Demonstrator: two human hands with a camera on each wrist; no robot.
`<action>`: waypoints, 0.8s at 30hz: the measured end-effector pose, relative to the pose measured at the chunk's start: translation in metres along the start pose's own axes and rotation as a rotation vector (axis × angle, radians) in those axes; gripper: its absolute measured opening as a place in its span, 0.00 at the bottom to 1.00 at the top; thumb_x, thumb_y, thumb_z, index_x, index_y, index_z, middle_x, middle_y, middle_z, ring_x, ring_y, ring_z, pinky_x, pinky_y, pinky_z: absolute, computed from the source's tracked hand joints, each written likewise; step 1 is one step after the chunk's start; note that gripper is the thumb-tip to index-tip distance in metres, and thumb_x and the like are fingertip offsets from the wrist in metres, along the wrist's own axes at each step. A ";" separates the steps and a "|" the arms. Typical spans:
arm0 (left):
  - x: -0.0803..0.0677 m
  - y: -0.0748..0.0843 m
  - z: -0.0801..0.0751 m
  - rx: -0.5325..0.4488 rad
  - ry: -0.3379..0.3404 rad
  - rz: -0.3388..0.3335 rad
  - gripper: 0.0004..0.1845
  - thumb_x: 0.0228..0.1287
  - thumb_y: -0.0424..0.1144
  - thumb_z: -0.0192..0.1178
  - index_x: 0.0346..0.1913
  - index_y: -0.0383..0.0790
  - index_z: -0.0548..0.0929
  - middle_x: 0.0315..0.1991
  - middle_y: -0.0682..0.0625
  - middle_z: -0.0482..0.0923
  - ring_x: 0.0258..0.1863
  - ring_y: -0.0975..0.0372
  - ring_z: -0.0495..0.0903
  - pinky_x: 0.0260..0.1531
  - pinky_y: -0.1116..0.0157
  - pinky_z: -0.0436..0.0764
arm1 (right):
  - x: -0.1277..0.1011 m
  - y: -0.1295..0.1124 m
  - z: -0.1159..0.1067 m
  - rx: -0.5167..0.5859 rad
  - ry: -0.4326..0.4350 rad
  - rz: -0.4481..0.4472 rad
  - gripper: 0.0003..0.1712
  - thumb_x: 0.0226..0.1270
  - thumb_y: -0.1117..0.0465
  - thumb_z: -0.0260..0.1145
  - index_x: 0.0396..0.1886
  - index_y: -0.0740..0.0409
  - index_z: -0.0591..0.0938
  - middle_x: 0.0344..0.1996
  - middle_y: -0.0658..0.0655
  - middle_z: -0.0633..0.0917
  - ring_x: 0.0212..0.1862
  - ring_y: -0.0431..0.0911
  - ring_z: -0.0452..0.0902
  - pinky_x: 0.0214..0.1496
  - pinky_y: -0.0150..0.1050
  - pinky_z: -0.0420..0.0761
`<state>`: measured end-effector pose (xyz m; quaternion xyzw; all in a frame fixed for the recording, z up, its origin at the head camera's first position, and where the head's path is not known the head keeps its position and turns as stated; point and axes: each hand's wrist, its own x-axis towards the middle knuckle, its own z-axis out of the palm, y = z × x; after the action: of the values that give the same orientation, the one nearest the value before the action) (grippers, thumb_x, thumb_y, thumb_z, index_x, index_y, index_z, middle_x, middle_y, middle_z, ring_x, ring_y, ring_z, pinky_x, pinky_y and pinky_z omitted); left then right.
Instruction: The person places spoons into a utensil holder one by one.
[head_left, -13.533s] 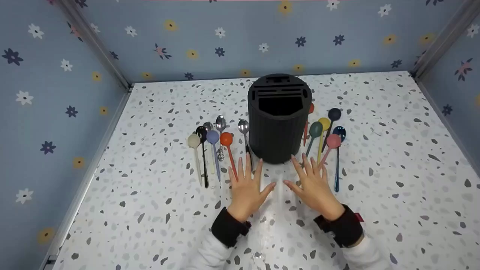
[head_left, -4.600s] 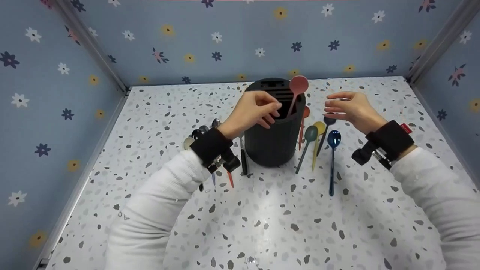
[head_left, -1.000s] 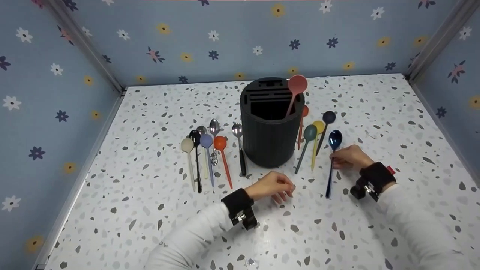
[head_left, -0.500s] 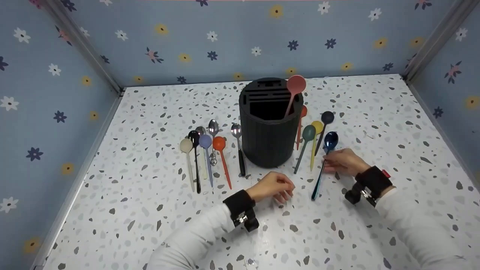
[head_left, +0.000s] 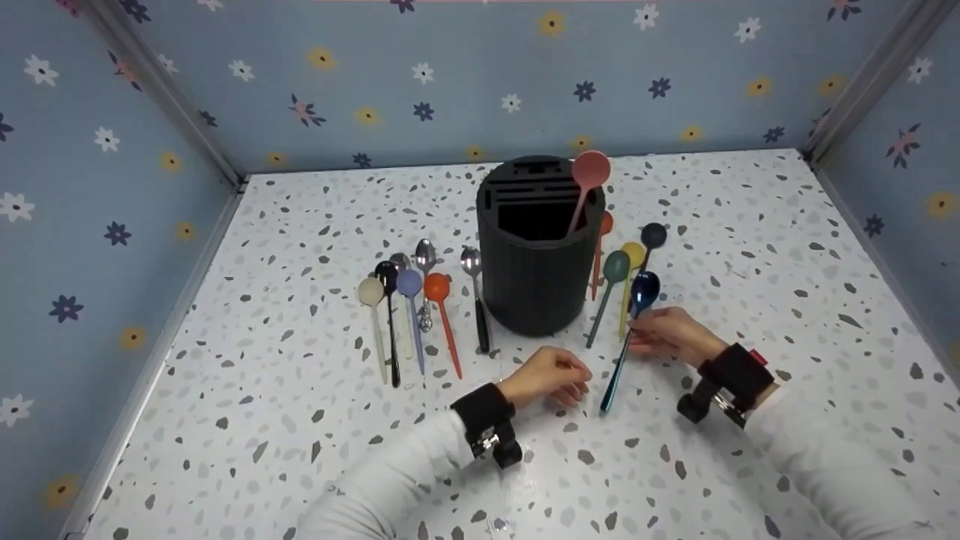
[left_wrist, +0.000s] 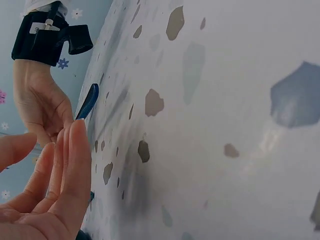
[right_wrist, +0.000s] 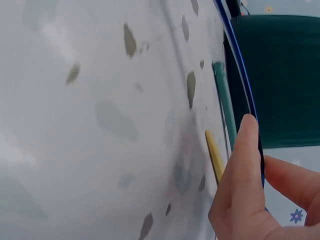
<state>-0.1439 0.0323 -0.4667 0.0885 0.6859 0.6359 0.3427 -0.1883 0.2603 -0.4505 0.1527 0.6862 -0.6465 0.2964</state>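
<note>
Since its thumb and fingers pinch the blue metal spoon (head_left: 645,289) on the handle below the bowl, the R hand (head_left: 671,334) leaves the bowl and the lower handle free; prob. that's why it's held there, near the heavier end. Handle slants toward the person; its end looks off the terrazzo-pattern tabletop (head_left: 600,491) in the L wrist view, but can't tell re the bowl.

L hand (head_left: 547,377) grasps nothing: fingers loosely bent, in front of the dark ribbed utensil holder (head_left: 532,289), just beside the blue handle's end, poss. kept low to be out of the way.

Pink spoon (head_left: 592,169) stands bowl-up in the holder's big front compartment, leaning to the R rim, prob. b/c the slot's much wider than its handle.

In the way btwn blue spoon & holder: green spoon (head_left: 616,267), yellow spoon (head_left: 633,253); charcoal spoon (head_left: 654,235) lies behind, its handle partly hidden. Red spoon (head_left: 607,223) is partly behind the holder.

L of holder: black-handled steel spoon (head_left: 471,261), then orange spoon (head_left: 436,287), lilac spoon (head_left: 409,282), black spoon (head_left: 387,277), cream spoon (head_left: 370,291), w/ 2 steel-bowled spoons (head_left: 425,255) among them.
</note>
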 end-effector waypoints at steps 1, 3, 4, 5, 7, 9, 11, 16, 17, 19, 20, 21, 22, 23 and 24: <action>0.000 0.000 0.000 -0.001 0.010 -0.001 0.09 0.57 0.28 0.55 0.38 0.24 0.77 0.32 0.31 0.78 0.19 0.62 0.76 0.25 0.61 0.83 | 0.000 0.000 0.002 0.015 -0.009 0.002 0.15 0.63 0.68 0.54 0.46 0.74 0.67 0.28 0.56 0.79 0.32 0.43 0.79 0.47 0.37 0.79; 0.001 -0.001 0.001 -0.005 0.029 -0.002 0.09 0.56 0.28 0.55 0.37 0.24 0.78 0.31 0.33 0.79 0.19 0.62 0.77 0.26 0.62 0.83 | -0.002 0.001 0.006 0.055 -0.029 0.003 0.14 0.63 0.69 0.53 0.45 0.73 0.66 0.28 0.57 0.78 0.32 0.44 0.79 0.48 0.37 0.79; 0.001 -0.001 0.002 -0.009 0.038 -0.004 0.09 0.56 0.28 0.55 0.37 0.24 0.78 0.30 0.34 0.79 0.19 0.62 0.77 0.26 0.63 0.83 | -0.002 0.002 0.007 0.069 -0.038 0.001 0.13 0.63 0.69 0.53 0.45 0.73 0.66 0.29 0.57 0.78 0.32 0.44 0.79 0.48 0.37 0.79; 0.000 0.000 0.002 -0.015 0.045 -0.005 0.08 0.56 0.28 0.55 0.37 0.24 0.78 0.30 0.35 0.79 0.18 0.62 0.77 0.26 0.63 0.83 | -0.003 0.002 0.009 0.076 -0.048 -0.003 0.13 0.63 0.69 0.53 0.45 0.73 0.66 0.28 0.57 0.78 0.32 0.44 0.79 0.48 0.37 0.79; 0.000 0.000 0.004 -0.030 0.055 -0.008 0.08 0.55 0.27 0.55 0.37 0.24 0.78 0.29 0.36 0.79 0.18 0.62 0.77 0.26 0.62 0.83 | -0.005 0.003 0.013 0.099 -0.067 -0.012 0.12 0.63 0.69 0.53 0.44 0.72 0.66 0.28 0.57 0.78 0.32 0.44 0.79 0.47 0.37 0.79; -0.001 0.000 0.005 -0.049 0.060 -0.018 0.08 0.55 0.27 0.56 0.37 0.24 0.78 0.28 0.37 0.79 0.17 0.62 0.77 0.26 0.62 0.83 | -0.006 0.003 0.017 0.106 -0.089 -0.028 0.13 0.63 0.69 0.54 0.44 0.73 0.66 0.28 0.57 0.78 0.31 0.44 0.79 0.46 0.37 0.80; -0.002 0.000 0.007 -0.067 0.059 -0.027 0.08 0.55 0.27 0.56 0.37 0.25 0.79 0.26 0.39 0.79 0.16 0.62 0.77 0.25 0.63 0.83 | -0.008 0.005 0.020 0.116 -0.119 -0.050 0.12 0.63 0.69 0.54 0.43 0.73 0.67 0.28 0.57 0.78 0.32 0.44 0.78 0.45 0.36 0.80; -0.003 0.000 0.010 -0.068 0.053 -0.032 0.09 0.54 0.28 0.58 0.37 0.25 0.79 0.24 0.45 0.79 0.15 0.64 0.76 0.21 0.66 0.83 | -0.012 0.006 0.027 0.129 -0.178 -0.098 0.04 0.64 0.69 0.53 0.36 0.69 0.70 0.27 0.56 0.77 0.31 0.44 0.78 0.44 0.35 0.80; -0.003 -0.001 0.010 -0.066 0.055 -0.030 0.09 0.54 0.28 0.59 0.37 0.25 0.79 0.24 0.44 0.79 0.14 0.65 0.76 0.21 0.67 0.83 | -0.013 0.006 0.028 0.125 -0.183 -0.104 0.04 0.64 0.69 0.52 0.35 0.68 0.70 0.27 0.56 0.77 0.31 0.44 0.77 0.44 0.35 0.81; -0.004 -0.001 0.011 -0.051 0.063 -0.028 0.10 0.53 0.27 0.59 0.38 0.25 0.79 0.25 0.42 0.80 0.14 0.65 0.75 0.21 0.67 0.82 | -0.014 0.005 0.029 0.117 -0.184 -0.109 0.03 0.64 0.69 0.52 0.34 0.67 0.70 0.27 0.56 0.77 0.31 0.44 0.77 0.43 0.35 0.81; -0.004 -0.001 0.012 -0.044 0.068 -0.028 0.10 0.53 0.27 0.60 0.38 0.25 0.79 0.26 0.41 0.80 0.14 0.66 0.75 0.20 0.67 0.82 | -0.014 0.005 0.030 0.112 -0.184 -0.111 0.03 0.64 0.69 0.52 0.35 0.67 0.70 0.27 0.56 0.77 0.31 0.43 0.77 0.43 0.34 0.81; -0.004 -0.001 0.012 -0.040 0.071 -0.030 0.10 0.52 0.27 0.60 0.39 0.25 0.79 0.27 0.40 0.80 0.14 0.66 0.75 0.20 0.67 0.82 | -0.015 0.005 0.030 0.109 -0.183 -0.112 0.04 0.65 0.69 0.52 0.35 0.67 0.69 0.27 0.56 0.77 0.31 0.43 0.77 0.43 0.34 0.81; -0.004 0.000 0.012 -0.038 0.072 -0.031 0.10 0.52 0.26 0.60 0.39 0.25 0.79 0.28 0.39 0.80 0.14 0.66 0.75 0.20 0.68 0.82 | -0.015 0.005 0.031 0.110 -0.181 -0.110 0.04 0.64 0.69 0.52 0.35 0.67 0.69 0.28 0.56 0.77 0.31 0.43 0.77 0.43 0.34 0.81; -0.005 0.000 0.012 -0.032 0.071 -0.032 0.10 0.52 0.26 0.60 0.39 0.24 0.79 0.29 0.38 0.80 0.14 0.66 0.74 0.20 0.68 0.82 | -0.016 0.005 0.031 0.111 -0.180 -0.107 0.03 0.64 0.69 0.52 0.35 0.66 0.69 0.28 0.56 0.77 0.32 0.43 0.77 0.44 0.35 0.80; -0.005 0.000 0.013 -0.024 0.068 -0.034 0.10 0.52 0.25 0.60 0.39 0.24 0.79 0.30 0.37 0.80 0.14 0.66 0.74 0.20 0.68 0.82 | -0.016 0.005 0.031 0.112 -0.178 -0.105 0.03 0.64 0.69 0.53 0.35 0.66 0.70 0.28 0.56 0.76 0.32 0.43 0.77 0.44 0.35 0.80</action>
<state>-0.1329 0.0400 -0.4639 0.0510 0.6908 0.6408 0.3309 -0.1663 0.2331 -0.4446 0.0749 0.6270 -0.7094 0.3131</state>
